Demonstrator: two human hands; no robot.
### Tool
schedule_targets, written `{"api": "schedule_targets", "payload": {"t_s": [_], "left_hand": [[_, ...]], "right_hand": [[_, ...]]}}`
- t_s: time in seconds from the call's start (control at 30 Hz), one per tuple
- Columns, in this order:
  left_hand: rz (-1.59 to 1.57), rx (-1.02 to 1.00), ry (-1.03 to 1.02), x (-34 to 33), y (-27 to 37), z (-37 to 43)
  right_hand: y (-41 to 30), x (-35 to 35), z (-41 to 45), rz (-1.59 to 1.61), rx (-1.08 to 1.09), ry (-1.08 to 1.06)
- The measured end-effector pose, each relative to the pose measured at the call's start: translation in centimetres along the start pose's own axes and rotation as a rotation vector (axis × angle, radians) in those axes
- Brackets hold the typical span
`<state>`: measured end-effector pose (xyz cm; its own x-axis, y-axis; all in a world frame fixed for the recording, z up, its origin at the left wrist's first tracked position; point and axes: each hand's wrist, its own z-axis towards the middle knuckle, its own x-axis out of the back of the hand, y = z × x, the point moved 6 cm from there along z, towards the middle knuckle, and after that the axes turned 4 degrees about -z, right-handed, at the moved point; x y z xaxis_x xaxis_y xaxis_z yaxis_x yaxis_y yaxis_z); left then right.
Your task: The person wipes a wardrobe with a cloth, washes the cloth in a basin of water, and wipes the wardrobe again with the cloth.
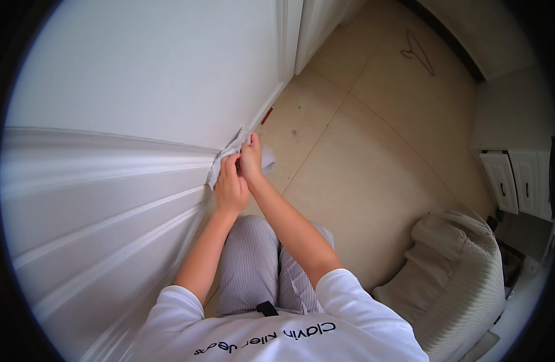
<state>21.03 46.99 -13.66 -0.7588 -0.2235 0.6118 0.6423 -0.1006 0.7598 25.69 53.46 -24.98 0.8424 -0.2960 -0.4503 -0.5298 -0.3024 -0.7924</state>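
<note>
A light grey cloth point(230, 151) lies against the white wall moulding point(187, 156), just where the trim meets a corner edge. Both hands are on it. My left hand point(232, 188) presses the cloth from the near side, fingers pointing up and away. My right hand point(252, 158) is beside it, touching it, with its fingers bent around the cloth's upper part. A loose fold of the cloth sticks out to the right behind my right wrist. The fingertips are partly hidden in the cloth.
Beige tiled floor point(372, 149) spreads to the right. A small red object point(267, 116) lies at the wall's foot, a clothes hanger point(417, 53) farther off. A fabric-covered seat point(458, 280) stands at lower right, near a white cabinet door point(500, 181) standing ajar.
</note>
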Motion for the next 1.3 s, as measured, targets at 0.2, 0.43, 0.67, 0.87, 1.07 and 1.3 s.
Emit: {"api": "schedule_targets", "payload": {"t_s": [0.2,0.43,0.67,0.87,1.07,1.3], "left_hand": [[-0.017,0.007,0.035,1.3,-1.2,-0.6],[0.018,-0.014,-0.013,0.7,0.3,0.3],[0.000,-0.084,0.117,4.1,4.3,1.1],[0.076,0.043,-0.093,-2.3,0.6,2.5],[0.017,-0.102,0.130,4.1,4.9,0.7],[0.083,0.013,0.028,-0.3,-0.6,-2.0]], "right_hand": [[0.4,-2.1,-1.6,0.036,-0.100,-0.031],[-1.6,-1.8,-0.6,0.010,-0.004,-0.063],[-7.2,-5.5,-3.6,0.281,-0.015,-0.267],[-1.3,0.1,2.9,0.209,-0.165,-0.069],[-7.7,-5.5,-4.2,0.225,-0.041,-0.280],[-1.1,-0.9,-0.5,-0.124,0.026,-0.105]]}}
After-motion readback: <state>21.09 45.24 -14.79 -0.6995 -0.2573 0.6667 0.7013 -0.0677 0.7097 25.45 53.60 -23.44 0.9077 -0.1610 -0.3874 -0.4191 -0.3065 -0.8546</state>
